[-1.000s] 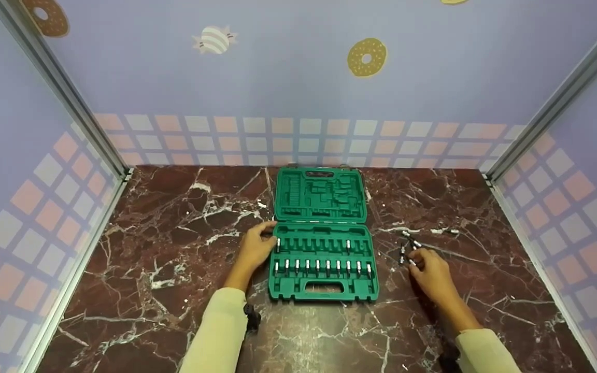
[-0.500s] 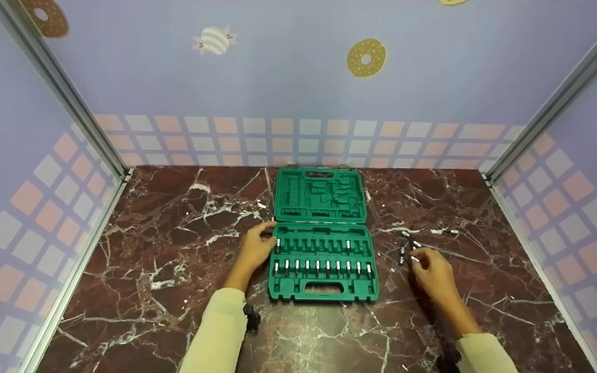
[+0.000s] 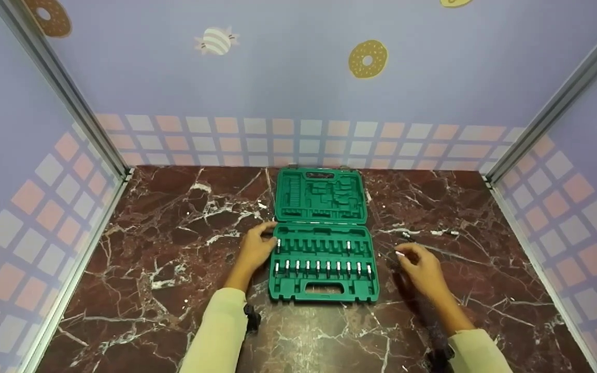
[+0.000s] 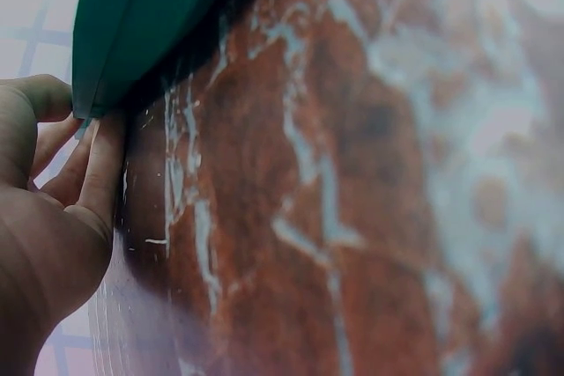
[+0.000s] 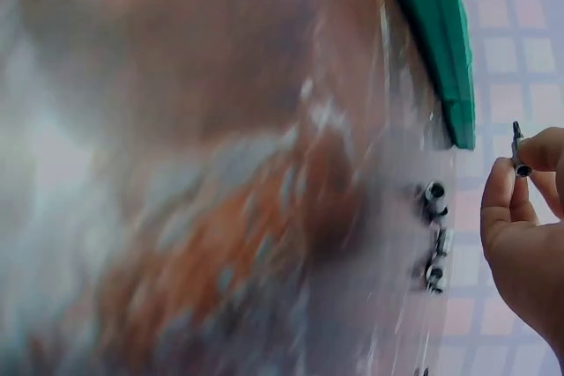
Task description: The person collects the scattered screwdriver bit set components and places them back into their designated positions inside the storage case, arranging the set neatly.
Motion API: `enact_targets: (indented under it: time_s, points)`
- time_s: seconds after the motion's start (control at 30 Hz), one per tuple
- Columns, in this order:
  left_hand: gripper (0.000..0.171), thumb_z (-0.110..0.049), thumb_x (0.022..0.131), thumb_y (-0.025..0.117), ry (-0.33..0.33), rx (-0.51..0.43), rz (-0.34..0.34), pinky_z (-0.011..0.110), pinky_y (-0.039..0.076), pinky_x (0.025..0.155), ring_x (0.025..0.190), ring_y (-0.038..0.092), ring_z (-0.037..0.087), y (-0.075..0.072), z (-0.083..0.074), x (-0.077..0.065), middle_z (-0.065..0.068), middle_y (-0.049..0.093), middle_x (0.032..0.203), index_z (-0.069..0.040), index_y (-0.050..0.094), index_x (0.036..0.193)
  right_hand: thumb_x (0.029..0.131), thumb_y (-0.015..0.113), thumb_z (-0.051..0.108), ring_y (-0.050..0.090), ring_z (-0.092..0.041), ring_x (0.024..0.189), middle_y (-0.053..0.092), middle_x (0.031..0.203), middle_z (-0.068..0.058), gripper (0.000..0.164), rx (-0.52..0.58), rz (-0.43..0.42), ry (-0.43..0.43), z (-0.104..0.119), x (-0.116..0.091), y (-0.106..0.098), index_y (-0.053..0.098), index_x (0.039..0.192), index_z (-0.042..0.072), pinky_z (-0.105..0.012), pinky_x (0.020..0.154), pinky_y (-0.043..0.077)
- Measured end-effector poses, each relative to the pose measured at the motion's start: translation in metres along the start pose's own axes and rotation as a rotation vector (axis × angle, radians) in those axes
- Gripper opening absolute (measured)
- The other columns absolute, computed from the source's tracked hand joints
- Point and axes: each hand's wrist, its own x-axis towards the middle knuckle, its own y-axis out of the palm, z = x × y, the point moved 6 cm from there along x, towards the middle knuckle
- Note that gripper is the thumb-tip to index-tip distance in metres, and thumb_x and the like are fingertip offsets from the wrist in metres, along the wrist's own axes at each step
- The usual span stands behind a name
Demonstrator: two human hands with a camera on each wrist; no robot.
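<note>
A green socket-set case [image 3: 324, 286] lies unfolded on the marble-patterned table, its lid [image 3: 321, 195] toward the back wall. Several metal bit sockets [image 3: 328, 268] stand in its front row, and two more are in the row behind. My left hand [image 3: 255, 249] holds the case's left edge near the hinge, thumb and fingers on either side of the edge in the left wrist view. To the right of the case, my right hand [image 3: 423, 269] pinches a small bit socket [image 5: 520, 158] between thumb and fingertips, above the table. Its narrow tip points upward in the right wrist view.
Beyond my right hand lie loose metal pieces: one socket [image 3: 406, 235] close to the fingers, another [image 3: 452, 233] farther right. The right wrist view also shows loose pieces [image 5: 436, 257] on the tabletop. Patterned panels [image 3: 298, 137] enclose the back and sides.
My right hand has lifted a bit socket from the loose pieces and moved slightly left, toward the case. My left hand stays at the case's edge.
</note>
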Motion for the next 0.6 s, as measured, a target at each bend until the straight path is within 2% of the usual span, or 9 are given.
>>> enact_targets:
  time_s: [0.13,0.3,0.6]
  points:
    - [0.040,-0.006,0.093,0.068,-0.011,0.011,0.004,0.045,0.058,0.089,0.100,0.071,0.028,0.001,0.000,0.001,0.014,0.072,0.122,-0.010,0.070,0.132,0.094,0.070,-0.002,0.065,-0.004,0.092,0.074,0.108,-0.017,0.016,0.076,0.031,-0.008,0.009,0.003,0.007,0.076,0.108,0.001,-0.013,0.080,0.049]
    - [0.040,-0.007,0.094,0.069,-0.032,0.018,0.003,0.045,0.057,0.090,0.101,0.071,0.028,0.000,0.002,0.002,0.013,0.071,0.123,-0.012,0.070,0.134,0.093,0.072,-0.001,0.066,-0.006,0.094,0.074,0.110,-0.016,0.016,0.110,0.063,-0.009,0.017,0.005,0.017,0.077,0.108,0.003,-0.015,0.081,0.051]
    - [0.041,-0.007,0.094,0.068,-0.034,0.015,0.010,0.045,0.057,0.091,0.103,0.070,0.029,0.001,0.001,0.000,0.014,0.070,0.124,-0.011,0.068,0.135,0.090,0.073,-0.005,0.066,-0.003,0.089,0.073,0.104,-0.015,0.017,0.169,0.101,-0.074,0.037,0.005,0.035,0.079,0.105,0.003,-0.017,0.076,0.054]
